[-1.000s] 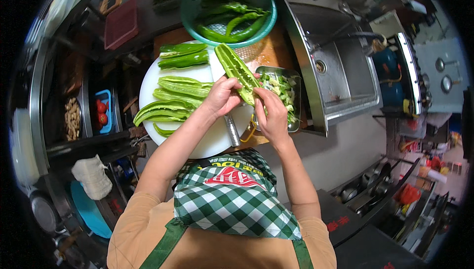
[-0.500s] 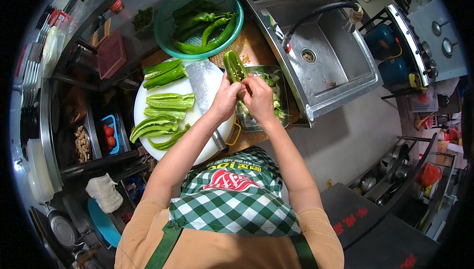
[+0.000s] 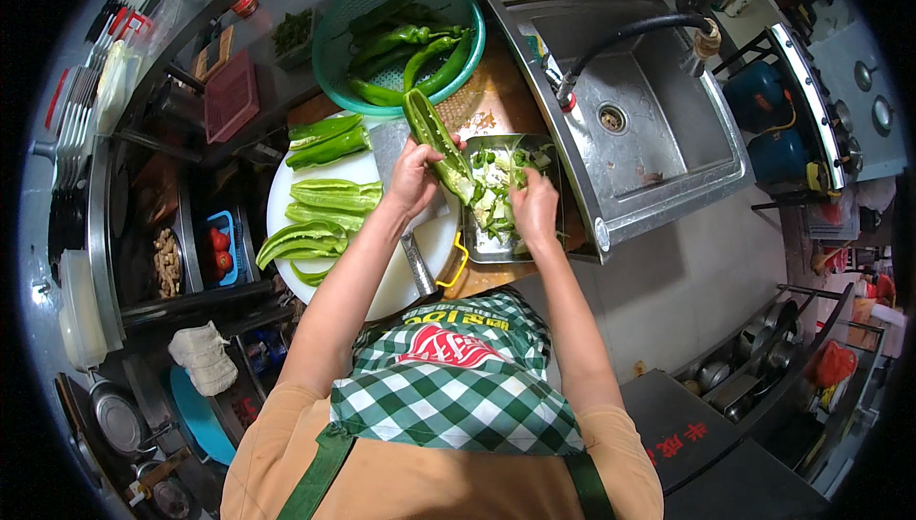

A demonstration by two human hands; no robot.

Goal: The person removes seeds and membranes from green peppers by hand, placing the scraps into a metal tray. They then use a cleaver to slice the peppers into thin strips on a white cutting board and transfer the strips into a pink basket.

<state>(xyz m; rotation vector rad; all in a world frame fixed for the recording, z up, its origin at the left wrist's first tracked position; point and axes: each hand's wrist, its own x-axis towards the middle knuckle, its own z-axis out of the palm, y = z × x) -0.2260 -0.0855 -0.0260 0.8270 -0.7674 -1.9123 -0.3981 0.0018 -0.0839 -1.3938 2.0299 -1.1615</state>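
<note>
My left hand (image 3: 412,181) is closed around a halved green pepper (image 3: 426,131), its cut, seeded inside showing. My right hand (image 3: 535,209) is over the metal tray (image 3: 506,257), fingers curled together at the scraps; what they hold, if anything, is hidden. Pale pepper cores, seeds and green bits (image 3: 494,205) lie in that tray. To the left, several cut pepper halves (image 3: 329,194) rest on a round white cutting board (image 3: 377,302). A cleaver (image 3: 418,265) lies across the board, its blade partly behind my left hand.
Whole green peppers (image 3: 446,64) fill part of a teal basket (image 3: 324,72) beyond the board. A steel sink (image 3: 658,129) with a black hose tap (image 3: 630,31) stands to the right. A yellow loop (image 3: 458,267) sits beside the tray. Left shelves hold tomatoes (image 3: 222,251) and ginger (image 3: 167,262).
My hands were together on the pepper half; now the right has moved away to the right, over the tray. The left still holds the pepper, shifted slightly left with its lower end over the tray.
</note>
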